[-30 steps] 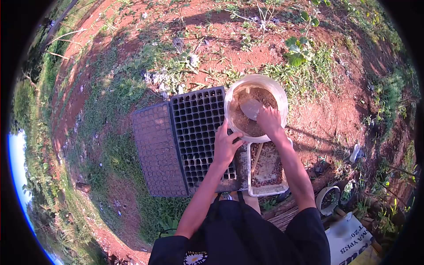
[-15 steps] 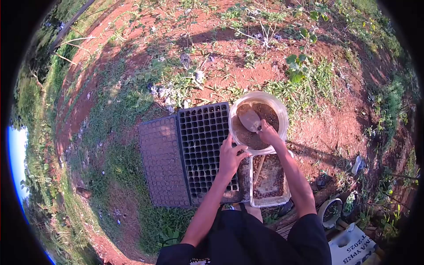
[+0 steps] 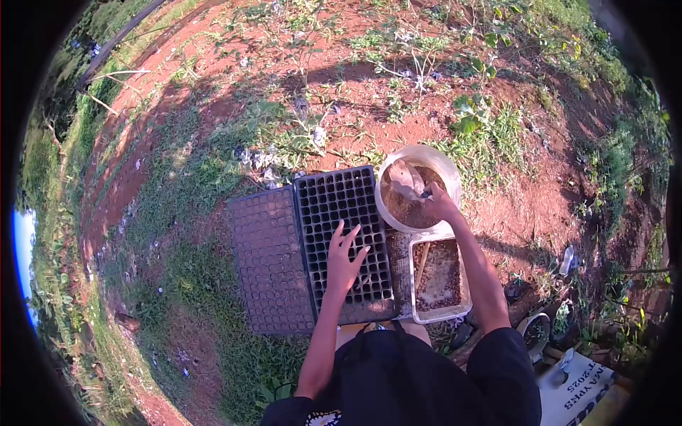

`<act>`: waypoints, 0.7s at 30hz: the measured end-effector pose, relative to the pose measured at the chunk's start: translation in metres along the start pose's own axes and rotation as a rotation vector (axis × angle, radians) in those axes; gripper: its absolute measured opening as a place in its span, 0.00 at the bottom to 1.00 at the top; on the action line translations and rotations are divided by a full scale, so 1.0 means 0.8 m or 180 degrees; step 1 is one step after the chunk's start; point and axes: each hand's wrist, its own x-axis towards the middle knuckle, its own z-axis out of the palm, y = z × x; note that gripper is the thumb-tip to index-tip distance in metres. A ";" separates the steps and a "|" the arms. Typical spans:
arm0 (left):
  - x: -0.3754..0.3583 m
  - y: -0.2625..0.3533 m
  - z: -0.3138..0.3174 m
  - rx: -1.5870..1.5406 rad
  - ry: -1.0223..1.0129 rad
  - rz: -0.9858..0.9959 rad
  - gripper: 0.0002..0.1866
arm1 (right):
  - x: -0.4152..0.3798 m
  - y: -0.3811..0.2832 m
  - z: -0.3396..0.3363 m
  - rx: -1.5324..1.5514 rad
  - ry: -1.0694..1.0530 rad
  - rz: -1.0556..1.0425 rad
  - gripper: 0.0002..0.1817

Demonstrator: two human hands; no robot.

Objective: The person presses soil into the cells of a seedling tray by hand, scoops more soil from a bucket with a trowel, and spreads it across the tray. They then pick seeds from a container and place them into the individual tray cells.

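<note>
My right hand [image 3: 440, 204] is closed round the handle of a scoop [image 3: 406, 179], which is in a round, pale plastic bucket [image 3: 452, 170] holding brown soil [image 3: 401, 209]. Over the black seedling tray [image 3: 334, 213] my left hand [image 3: 344, 263] hovers with its fingers spread, holding nothing. The cells of this tray look dark and hollow. To its left lies a second seedling tray [image 3: 270, 263], its cells filled level with soil.
Below the bucket stands a white plastic basket [image 3: 442, 314] with a stick and small brown bits in it. A printed white sack [image 3: 579, 390] lies at lower right. Grass [image 3: 192, 263] and reddish bare ground [image 3: 511, 206] surround the trays.
My left hand has left the bucket's rim and moved left and down over the black tray, fingers opening out. My right hand still holds the scoop in the bucket.
</note>
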 end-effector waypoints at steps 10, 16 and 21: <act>-0.109 -0.105 -0.078 -0.0532 0.1098 -0.0693 0.26 | -0.048 -0.078 -0.085 -0.0394 0.0064 0.0448 0.18; -0.139 -0.131 -0.083 -0.0881 0.1181 -0.1001 0.23 | -0.074 -0.102 -0.122 -0.0405 0.0106 0.0329 0.18; -0.147 -0.130 -0.086 -0.1004 0.1205 -0.1007 0.22 | -0.117 -0.154 -0.155 -0.0411 0.0254 -0.0245 0.14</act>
